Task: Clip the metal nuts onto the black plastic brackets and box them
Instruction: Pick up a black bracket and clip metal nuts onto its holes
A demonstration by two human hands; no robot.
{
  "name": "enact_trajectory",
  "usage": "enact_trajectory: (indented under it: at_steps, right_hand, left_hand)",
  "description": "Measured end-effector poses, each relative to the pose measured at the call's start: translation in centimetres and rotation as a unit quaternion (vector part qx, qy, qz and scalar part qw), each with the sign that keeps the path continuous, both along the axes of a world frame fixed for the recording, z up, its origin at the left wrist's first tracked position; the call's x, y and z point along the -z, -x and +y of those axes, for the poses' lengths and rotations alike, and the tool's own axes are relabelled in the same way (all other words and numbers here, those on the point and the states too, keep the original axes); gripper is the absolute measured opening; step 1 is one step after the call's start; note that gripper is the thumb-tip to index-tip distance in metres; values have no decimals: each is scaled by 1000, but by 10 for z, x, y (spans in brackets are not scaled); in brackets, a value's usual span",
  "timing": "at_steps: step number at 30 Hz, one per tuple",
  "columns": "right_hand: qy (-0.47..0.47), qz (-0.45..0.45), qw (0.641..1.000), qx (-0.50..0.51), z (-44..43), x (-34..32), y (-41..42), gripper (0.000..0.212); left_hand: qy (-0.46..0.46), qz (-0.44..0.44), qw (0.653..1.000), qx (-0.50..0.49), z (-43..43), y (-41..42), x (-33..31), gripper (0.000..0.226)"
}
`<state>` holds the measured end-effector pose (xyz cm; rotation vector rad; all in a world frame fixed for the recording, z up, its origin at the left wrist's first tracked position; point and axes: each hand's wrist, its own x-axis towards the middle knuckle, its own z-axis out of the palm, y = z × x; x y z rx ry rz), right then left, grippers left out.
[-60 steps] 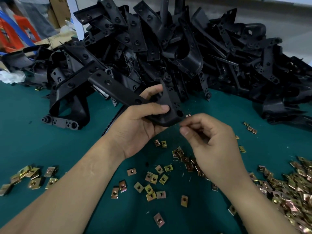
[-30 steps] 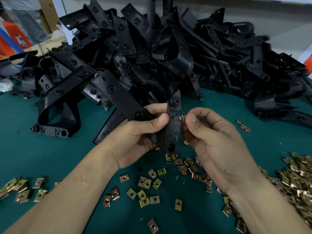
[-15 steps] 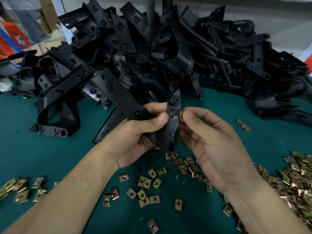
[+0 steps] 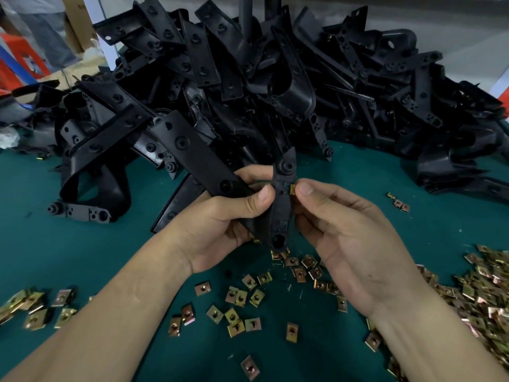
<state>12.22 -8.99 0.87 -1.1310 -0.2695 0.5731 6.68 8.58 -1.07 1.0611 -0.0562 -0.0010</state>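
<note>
Gripping a black bracket upright, the left hand steadies it so the right hand, pinching a brass nut, can push it onto the bracket's edge. Loose nuts litter the green table beneath, within easy reach; more brackets are heaped beyond.

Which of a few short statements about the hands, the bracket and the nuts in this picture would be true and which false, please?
1. The left hand grips a black bracket. True.
2. The right hand lies flat on the table and holds nothing. False: it pinches a metal nut against the bracket's edge.
3. Loose nuts lie scattered on the green mat below the hands. True.
4. The heap of brackets is packed in a box. False: it lies piled directly on the mat, behind the hands.
</note>
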Motion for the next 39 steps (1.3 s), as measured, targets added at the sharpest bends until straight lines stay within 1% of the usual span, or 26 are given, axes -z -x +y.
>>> enact_trajectory:
  at_steps: [3, 6, 9, 11, 12, 13, 14, 15, 16, 17, 18, 19, 22, 24, 26, 30, 32, 34, 35, 37, 39]
  right_hand:
    - [2, 4, 999, -42, 0, -1, 3, 31]
    - [-8, -32, 996, -80, 4, -1, 9, 32]
    - [0, -52, 997, -64, 5, 2, 7, 32]
    - [23, -70, 997, -31, 6, 6, 4, 33]
    - [62, -99, 993, 5, 7, 10, 4, 32]
    - [131, -161, 977, 48, 7, 17, 3, 28]
    - [225, -257, 937, 69, 7, 23, 2, 25]
    - [326, -359, 872, 56, 9, 30, 4, 29]
    - [408, -440, 800, 27, 11, 36, 5, 33]
    - [455, -491, 743, 2, 13, 42, 7, 36]
    - [476, -519, 710, -10, 14, 45, 8, 34]
    - [478, -530, 700, -10, 14, 46, 9, 30]
    - [455, -523, 720, 7, 14, 42, 9, 14]
    - [439, -515, 736, 14, 14, 41, 9, 8]
    - [397, -488, 777, 28, 14, 39, 11, 12]
    - [273, -415, 866, 63, 12, 27, 10, 18]
    - [190, -345, 916, 72, 11, 19, 8, 16]
    - [122, -274, 951, 70, 10, 13, 7, 8]
    - [105, -252, 959, 70, 9, 11, 7, 6]
    - [96, -223, 968, 72, 8, 10, 8, 14]
    - [81, -175, 979, 65, 9, 9, 10, 19]
  left_hand:
    - [-12, 3, 1000, 4, -1, -1, 2, 32]
    - [-44, 1, 999, -1, -5, -2, 6, 22]
    - [-46, -1, 999, -22, -6, -4, 4, 24]
    - [-7, -3, 998, -60, -1, -5, 0, 18]
    - [29, -7, 996, -85, 3, -5, -2, 12]
    - [67, -16, 992, -106, 8, -5, -5, 9]
    - [101, -25, 987, -121, 13, -4, -7, 11]
    - [125, -30, 983, -130, 16, -3, -8, 16]
    - [141, -32, 980, -135, 19, -3, -8, 19]
    - [152, -32, 978, -139, 20, -3, -8, 18]
    - [161, -30, 976, -141, 20, -4, -7, 17]
    - [166, -30, 976, -140, 20, -4, -7, 15]
    - [165, -35, 977, -133, 20, -4, -7, 16]
    - [165, -34, 977, -130, 20, -4, -8, 18]
    - [160, -34, 979, -119, 20, -3, -8, 17]
    - [128, -41, 987, -91, 17, -2, -7, 14]
    - [104, -39, 990, -82, 14, -2, -6, 14]
    - [89, -38, 992, -77, 12, -3, -5, 14]
    - [85, -38, 993, -74, 11, -3, -5, 14]
    - [84, -42, 993, -68, 9, -3, -4, 15]
    - [85, -45, 994, -57, 7, -4, -2, 16]
